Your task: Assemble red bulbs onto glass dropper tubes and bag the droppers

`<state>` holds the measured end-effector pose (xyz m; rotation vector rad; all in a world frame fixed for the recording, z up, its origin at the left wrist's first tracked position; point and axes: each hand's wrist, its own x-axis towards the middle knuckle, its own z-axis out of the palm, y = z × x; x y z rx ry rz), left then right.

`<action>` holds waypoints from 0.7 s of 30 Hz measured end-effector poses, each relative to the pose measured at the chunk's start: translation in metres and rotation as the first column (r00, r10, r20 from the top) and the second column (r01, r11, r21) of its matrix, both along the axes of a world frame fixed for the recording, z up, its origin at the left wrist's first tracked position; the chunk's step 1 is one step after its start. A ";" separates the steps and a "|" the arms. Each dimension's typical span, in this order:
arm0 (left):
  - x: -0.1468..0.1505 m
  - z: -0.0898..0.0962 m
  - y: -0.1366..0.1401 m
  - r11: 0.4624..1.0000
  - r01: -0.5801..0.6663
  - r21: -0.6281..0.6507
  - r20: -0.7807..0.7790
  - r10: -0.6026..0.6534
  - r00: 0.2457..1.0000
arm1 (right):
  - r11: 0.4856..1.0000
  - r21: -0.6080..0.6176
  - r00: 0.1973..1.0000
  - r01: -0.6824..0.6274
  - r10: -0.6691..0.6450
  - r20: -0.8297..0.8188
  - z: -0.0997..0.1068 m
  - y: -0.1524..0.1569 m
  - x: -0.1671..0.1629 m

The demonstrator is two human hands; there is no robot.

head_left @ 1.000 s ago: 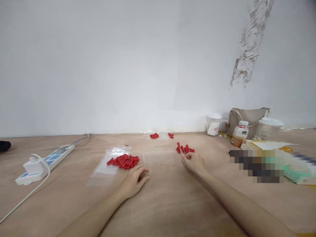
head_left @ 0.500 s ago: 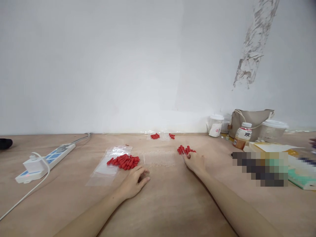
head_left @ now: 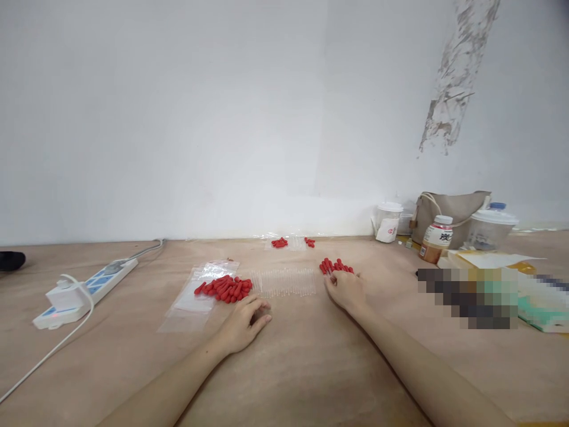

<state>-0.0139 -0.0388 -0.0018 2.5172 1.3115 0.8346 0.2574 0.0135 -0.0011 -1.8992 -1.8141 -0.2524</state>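
On the brown tabletop, my left hand [head_left: 246, 322] rests with loosely curled fingers and the thumb apart, holding nothing I can see. Just beyond its fingertips is a heap of red rubber bulbs [head_left: 229, 290], partly on clear plastic bags [head_left: 189, 305]. Thin clear tubes [head_left: 284, 283] lie side by side between my hands. My right hand [head_left: 347, 289] is at a cluster of red-bulbed droppers [head_left: 331, 265]. Its thumb and fingers pinch the thin clear tube of one dropper. The hand hides the lower parts of the other droppers.
Smaller groups of red bulbs [head_left: 280, 243] lie on clear plastic by the wall. A power strip [head_left: 100, 281] with a white charger [head_left: 67, 296] stands at left. A lidded cup [head_left: 388, 222], a bottle [head_left: 436, 239] and a grey bag [head_left: 457, 207] stand at right, behind a blurred patch.
My right hand has shifted slightly left, with its fingers lower on the cluster of droppers. My left hand has stayed nearly in place. The view has tilted slightly.
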 end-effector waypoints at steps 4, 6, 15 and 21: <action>0.002 -0.003 0.001 0.999 -0.021 0.026 0.008 0.021 1.000 | 0.992 -0.124 1.000 -0.023 0.020 -0.021 0.006 0.007 -0.020; 0.003 -0.002 0.003 0.994 -0.075 0.078 0.001 0.075 0.997 | 0.980 -0.200 0.999 0.004 -0.012 -0.039 0.008 0.014 -0.028; -0.026 0.019 0.018 0.703 -0.590 0.398 -0.084 0.668 0.739 | 0.941 -0.334 0.991 0.054 -0.091 -0.096 0.014 0.035 -0.039; -0.035 0.016 0.024 0.701 -0.635 0.325 -0.103 0.694 0.713 | 0.925 -0.377 0.991 0.043 -0.087 -0.100 0.015 0.037 -0.038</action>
